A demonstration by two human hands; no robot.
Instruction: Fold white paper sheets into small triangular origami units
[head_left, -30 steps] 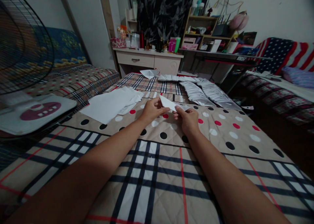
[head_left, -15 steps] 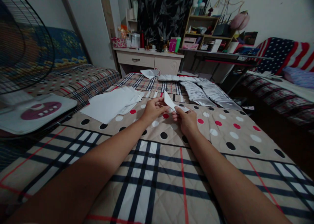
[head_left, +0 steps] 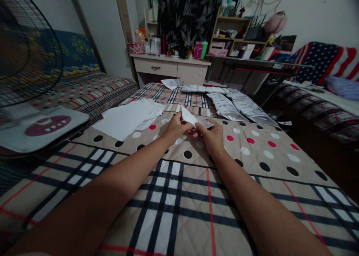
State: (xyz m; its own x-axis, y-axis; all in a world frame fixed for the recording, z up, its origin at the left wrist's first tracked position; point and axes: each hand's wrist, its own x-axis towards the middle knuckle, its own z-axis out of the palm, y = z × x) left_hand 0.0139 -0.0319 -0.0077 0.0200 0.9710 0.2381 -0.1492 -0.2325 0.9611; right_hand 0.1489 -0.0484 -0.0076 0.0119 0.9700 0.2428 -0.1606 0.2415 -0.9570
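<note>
A small folded piece of white paper (head_left: 189,116) is held up between my two hands over the dotted part of the bedspread. My left hand (head_left: 177,128) pinches its left side, fingers closed. On the other side my right hand (head_left: 211,133) grips it, the thumb pressing near its middle fold. One flap points up and to the left, another stretches right behind the right thumb. Some right fingertips show below the paper. To the left lies a loose pile of white paper sheets (head_left: 123,121).
Long rows of folded paper pieces (head_left: 228,108) lie at the bed's far right, with a separate folded paper (head_left: 171,84) at the far edge. A fan (head_left: 56,125) stands at left. Beyond the bed are a cluttered white dresser (head_left: 165,67) and a shelf (head_left: 232,39).
The folded paper has shifted slightly left and its flaps are spread wider. My right hand has turned a little, its thumb now nearer the paper's middle.
</note>
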